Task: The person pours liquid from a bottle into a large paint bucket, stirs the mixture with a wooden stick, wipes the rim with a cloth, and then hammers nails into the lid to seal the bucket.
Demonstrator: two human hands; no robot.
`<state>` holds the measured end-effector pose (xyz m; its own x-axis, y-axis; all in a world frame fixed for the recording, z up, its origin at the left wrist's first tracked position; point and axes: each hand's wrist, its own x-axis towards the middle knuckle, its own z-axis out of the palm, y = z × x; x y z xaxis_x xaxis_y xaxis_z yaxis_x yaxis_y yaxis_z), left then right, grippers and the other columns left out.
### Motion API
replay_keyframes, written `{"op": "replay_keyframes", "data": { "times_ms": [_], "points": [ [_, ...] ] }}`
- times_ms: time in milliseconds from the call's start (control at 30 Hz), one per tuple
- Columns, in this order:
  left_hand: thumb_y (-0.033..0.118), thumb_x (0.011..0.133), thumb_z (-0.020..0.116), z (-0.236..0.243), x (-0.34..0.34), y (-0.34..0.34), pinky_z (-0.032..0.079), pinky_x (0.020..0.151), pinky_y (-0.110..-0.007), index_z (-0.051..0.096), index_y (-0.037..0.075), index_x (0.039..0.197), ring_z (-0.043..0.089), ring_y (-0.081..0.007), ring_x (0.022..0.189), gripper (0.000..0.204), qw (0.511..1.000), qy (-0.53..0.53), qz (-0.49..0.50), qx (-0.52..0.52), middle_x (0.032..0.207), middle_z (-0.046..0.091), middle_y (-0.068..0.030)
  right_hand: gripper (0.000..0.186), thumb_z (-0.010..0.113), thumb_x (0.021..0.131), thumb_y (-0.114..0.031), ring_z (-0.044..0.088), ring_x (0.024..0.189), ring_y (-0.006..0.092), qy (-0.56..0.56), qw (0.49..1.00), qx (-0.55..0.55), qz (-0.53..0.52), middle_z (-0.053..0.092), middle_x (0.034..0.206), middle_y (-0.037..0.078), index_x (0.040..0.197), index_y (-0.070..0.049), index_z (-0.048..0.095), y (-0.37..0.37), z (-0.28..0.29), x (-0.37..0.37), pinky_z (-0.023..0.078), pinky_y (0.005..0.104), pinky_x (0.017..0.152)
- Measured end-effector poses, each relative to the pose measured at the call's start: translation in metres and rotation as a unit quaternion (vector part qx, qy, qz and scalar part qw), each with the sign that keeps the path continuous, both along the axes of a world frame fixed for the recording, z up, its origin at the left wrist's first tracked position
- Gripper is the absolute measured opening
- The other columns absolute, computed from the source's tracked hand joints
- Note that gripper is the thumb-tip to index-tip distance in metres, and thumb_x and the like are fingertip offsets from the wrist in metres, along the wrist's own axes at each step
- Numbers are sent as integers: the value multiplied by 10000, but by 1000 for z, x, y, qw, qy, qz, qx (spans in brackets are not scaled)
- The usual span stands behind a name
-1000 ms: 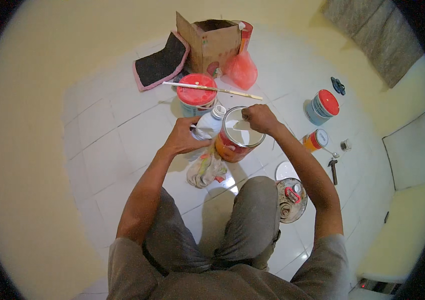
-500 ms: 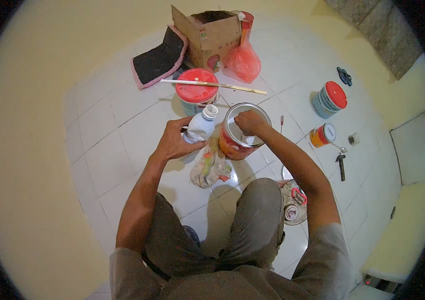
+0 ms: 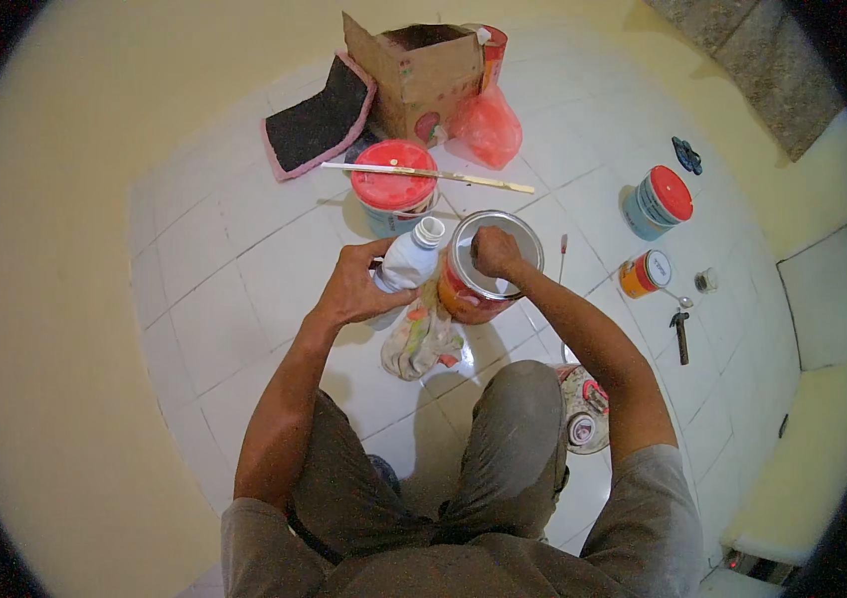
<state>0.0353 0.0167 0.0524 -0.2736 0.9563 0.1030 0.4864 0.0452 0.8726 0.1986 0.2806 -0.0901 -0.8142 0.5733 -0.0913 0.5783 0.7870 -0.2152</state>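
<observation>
My left hand (image 3: 355, 286) is closed around a white plastic bottle (image 3: 408, 264), whose uncapped mouth leans up and to the right. Just right of the bottle stands an open metal can (image 3: 473, 301) with orange and red sides and a shiny rim. My right hand (image 3: 497, 251) is a closed fist inside the can's mouth. Whatever the fist grips is hidden below it. A stained cloth (image 3: 411, 349) lies on the floor at the near left of the can.
Beyond the bottle, a red-lidded bucket (image 3: 393, 189) carries a long thin stick (image 3: 473, 181). A cardboard box (image 3: 433, 90) and red plastic bag (image 3: 488, 130) stand farther back. To the right are another red-lidded bucket (image 3: 658, 204), a small can (image 3: 643, 276) and a hammer (image 3: 680, 339).
The bottle in my left hand has moved slightly right, nearer the can. My right fist has shifted a little within the can's mouth.
</observation>
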Motion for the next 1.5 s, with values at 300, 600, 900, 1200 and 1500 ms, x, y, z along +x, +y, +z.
{"op": "replay_keyframes", "data": {
  "times_ms": [300,600,900,1200,1500],
  "points": [
    [305,683,929,4,0,-3,557,996,-405,664,-25,1280,727,-244,1046,731,1000,18,2,3,1147,747,-159,258,740,776,-193,714,954,436,33,997,-31,-63,714,987,258,930,13,721,-8,1,-6,578,542,842],
    [298,688,925,4,5,-1,564,986,-409,679,-9,1267,731,-245,1040,701,1000,29,-5,10,1139,751,-158,171,753,777,-189,712,933,420,115,987,-35,-104,731,916,224,850,-34,756,-10,-3,-1,572,543,841],
    [297,692,916,2,4,-1,562,988,-407,685,-11,1257,729,-231,1034,684,1000,21,-13,16,1134,753,-144,141,800,763,-187,715,932,398,180,971,-62,-147,742,937,189,831,-66,774,-20,12,5,563,529,849],
    [298,693,914,2,8,2,571,952,-401,693,1,1248,733,-228,1007,667,999,24,-16,28,1108,760,-142,190,838,741,-225,720,852,397,224,960,-77,-150,744,878,196,839,-69,789,-5,21,17,564,512,809],
    [290,688,913,-3,7,6,564,958,-397,701,15,1241,725,-226,1029,652,999,12,-23,23,1129,757,-141,209,852,728,-226,726,749,341,293,950,-74,-85,753,815,165,830,-54,788,-5,63,53,571,455,726]
  ]
}}
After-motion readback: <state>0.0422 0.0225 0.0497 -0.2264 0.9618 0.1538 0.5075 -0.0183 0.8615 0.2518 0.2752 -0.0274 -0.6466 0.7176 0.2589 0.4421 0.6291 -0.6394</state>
